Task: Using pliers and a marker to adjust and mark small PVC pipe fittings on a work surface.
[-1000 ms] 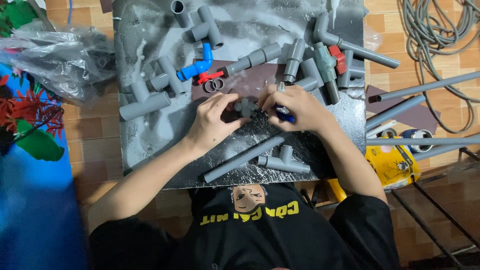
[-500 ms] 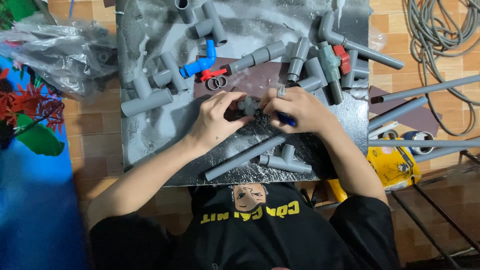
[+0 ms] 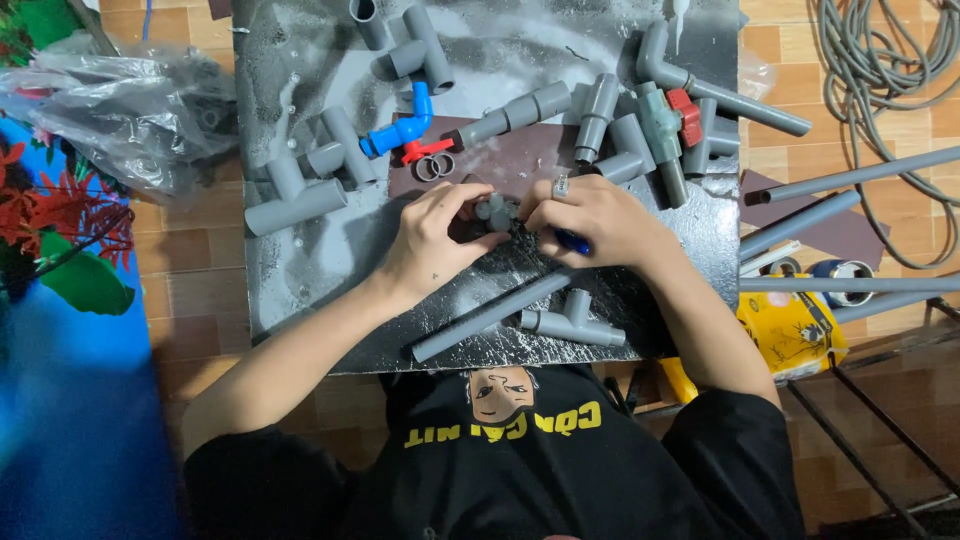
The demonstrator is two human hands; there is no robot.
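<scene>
on the tiled floor a grey speckled board (image 3: pixel 300 280) carries pipe pieces, and, as a second ago, both hands stay at its middle: left hand (image 3: pixel 435 240) and right hand (image 3: pixel 590 215) with fingers closed on a small grey fitting (image 3: pixel 495 212), no visible progress.

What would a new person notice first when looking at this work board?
Both hands meet at the board's middle: the left hand and right hand pinch a small grey pipe fitting between them. Above it lies a bright blue elbow pipe, the only blue piece among many grey ones. A long grey pipe lies below the hands.
</scene>
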